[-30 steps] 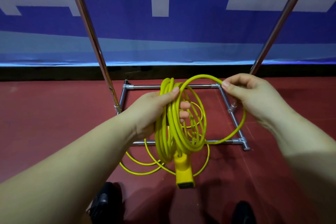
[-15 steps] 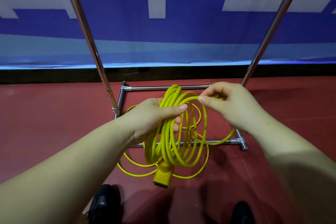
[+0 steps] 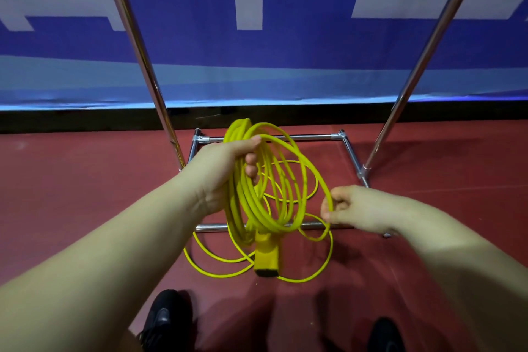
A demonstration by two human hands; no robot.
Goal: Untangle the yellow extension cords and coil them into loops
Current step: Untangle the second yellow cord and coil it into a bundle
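At the bottom edge two dark shoes (image 3: 160, 320) stand on the red floor (image 3: 71, 194), one at the left and one at the right. Just beyond them, loose turns of the yellow extension cord (image 3: 294, 180) lie on the floor, curving out to both sides, and a yellow socket block (image 3: 267, 256) with a dark end face hangs down from the bundle above them.

The right hand (image 3: 360, 210) is low and to the right, its fingers curled and pinching one strand of the cord where the outermost loop bends down toward the floor. The left hand (image 3: 225, 163) is higher, near the centre, its fingers and thumb wrapped round the top of a bundle of coiled loops that hangs beneath it; the loops fan out to the right.

Behind and below the hands a chrome tube frame (image 3: 274, 138) rests on the floor as a rectangle, with some cord lying inside it. Two slanted chrome poles (image 3: 137, 46) rise from its sides. Farthest back a blue banner (image 3: 300, 51) with white shapes stands above a dark strip.
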